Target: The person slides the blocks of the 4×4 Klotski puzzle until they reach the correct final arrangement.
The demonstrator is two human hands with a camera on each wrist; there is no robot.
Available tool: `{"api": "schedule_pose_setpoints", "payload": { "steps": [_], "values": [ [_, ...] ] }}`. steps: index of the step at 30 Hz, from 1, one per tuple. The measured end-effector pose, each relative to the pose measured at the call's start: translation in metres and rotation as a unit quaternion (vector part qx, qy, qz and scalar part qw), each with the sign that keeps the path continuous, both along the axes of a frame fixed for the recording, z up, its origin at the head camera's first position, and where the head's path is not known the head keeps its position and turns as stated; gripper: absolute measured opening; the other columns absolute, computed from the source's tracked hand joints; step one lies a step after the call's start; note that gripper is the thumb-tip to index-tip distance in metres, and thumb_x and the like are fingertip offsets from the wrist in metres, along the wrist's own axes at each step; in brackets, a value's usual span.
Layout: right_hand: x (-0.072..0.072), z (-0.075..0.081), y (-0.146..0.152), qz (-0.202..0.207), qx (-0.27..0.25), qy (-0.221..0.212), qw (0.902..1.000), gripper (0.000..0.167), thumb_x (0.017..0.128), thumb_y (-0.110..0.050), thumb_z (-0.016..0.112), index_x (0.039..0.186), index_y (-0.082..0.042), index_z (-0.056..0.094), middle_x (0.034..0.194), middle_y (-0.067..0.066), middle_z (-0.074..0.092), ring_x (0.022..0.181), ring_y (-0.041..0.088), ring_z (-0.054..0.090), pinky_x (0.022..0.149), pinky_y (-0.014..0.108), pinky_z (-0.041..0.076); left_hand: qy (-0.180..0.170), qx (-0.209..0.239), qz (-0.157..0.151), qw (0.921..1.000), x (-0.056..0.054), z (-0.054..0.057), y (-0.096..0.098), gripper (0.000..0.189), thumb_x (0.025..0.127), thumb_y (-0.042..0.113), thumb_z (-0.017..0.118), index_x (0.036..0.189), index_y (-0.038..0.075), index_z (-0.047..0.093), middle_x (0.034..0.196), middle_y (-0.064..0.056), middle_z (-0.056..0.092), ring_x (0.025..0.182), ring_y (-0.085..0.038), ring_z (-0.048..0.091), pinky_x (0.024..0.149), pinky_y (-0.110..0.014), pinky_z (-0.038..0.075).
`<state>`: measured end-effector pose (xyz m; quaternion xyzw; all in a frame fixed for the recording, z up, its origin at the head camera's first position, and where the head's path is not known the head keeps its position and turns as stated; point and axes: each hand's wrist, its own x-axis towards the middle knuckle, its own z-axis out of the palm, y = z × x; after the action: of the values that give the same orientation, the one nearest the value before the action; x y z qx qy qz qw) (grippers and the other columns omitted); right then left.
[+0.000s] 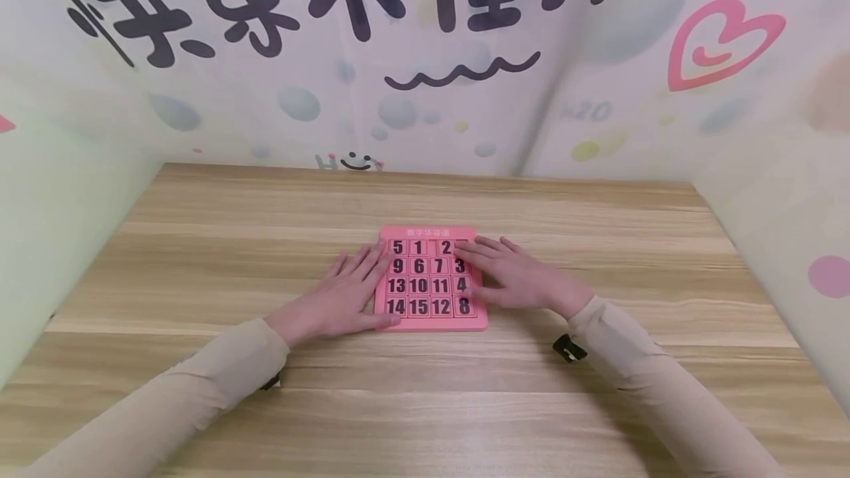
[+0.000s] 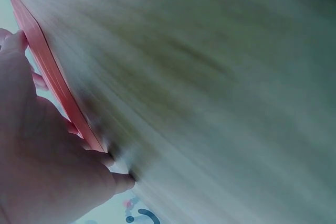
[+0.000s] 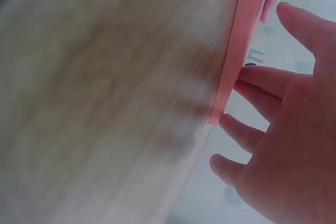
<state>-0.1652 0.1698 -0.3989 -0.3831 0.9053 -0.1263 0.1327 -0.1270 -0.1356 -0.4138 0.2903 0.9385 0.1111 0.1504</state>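
Note:
A pink sliding number puzzle (image 1: 432,325) lies flat on the table, its black-numbered tiles facing up. In the top row, the 2 tile (image 1: 446,248) sits off its column, with a narrow gap on its left. Along the puzzle's left edge rests my left hand (image 1: 339,301), fingers extended and thumb at the lower left corner. My right hand (image 1: 514,275) lies over the right edge, its index fingertip beside the 2 tile and its thumb near the 4 tile (image 1: 461,285). Both wrist views show the puzzle's side edge (image 2: 58,85) next to spread fingers.
The wood-grain table (image 1: 425,404) runs back to a printed wall (image 1: 332,109) with large dark characters and a pink heart (image 1: 677,57). Pale side walls stand left and right. A black strap piece (image 1: 569,348) hangs by the right sleeve.

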Motion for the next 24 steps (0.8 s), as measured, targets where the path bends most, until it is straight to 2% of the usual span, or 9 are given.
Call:
{"api": "schedule_pose_setpoints", "payload": {
  "steps": [12, 24],
  "values": [
    [0.000, 0.002, -0.008, 0.003, 0.020, -0.014, 0.9997, 0.073, 0.096, -0.050, 0.050, 0.154, -0.013, 0.026, 0.158, 0.002, 0.023, 0.145, 0.032, 0.012, 0.115, 0.056, 0.003, -0.002, -0.004, 0.004, 1.0000, 0.001, 0.001, 0.000, 0.101, 0.090, 0.068, 0.046, 0.154, 0.002, 0.005, 0.159, -0.015, -0.005, 0.145, -0.034, -0.002, 0.115, -0.053, -0.001],
    [0.000, 0.000, -0.010, 0.011, 0.011, -0.016, 0.9997, 0.073, 0.097, -0.048, 0.050, 0.153, -0.009, 0.026, 0.158, 0.005, 0.023, 0.144, 0.035, 0.012, 0.114, 0.057, 0.003, 0.002, 0.003, 0.008, 1.0000, 0.000, -0.001, 0.000, 0.104, 0.089, 0.069, 0.046, 0.153, -0.001, 0.004, 0.159, -0.015, -0.005, 0.145, -0.033, -0.001, 0.115, -0.054, 0.001]
  ]
}}
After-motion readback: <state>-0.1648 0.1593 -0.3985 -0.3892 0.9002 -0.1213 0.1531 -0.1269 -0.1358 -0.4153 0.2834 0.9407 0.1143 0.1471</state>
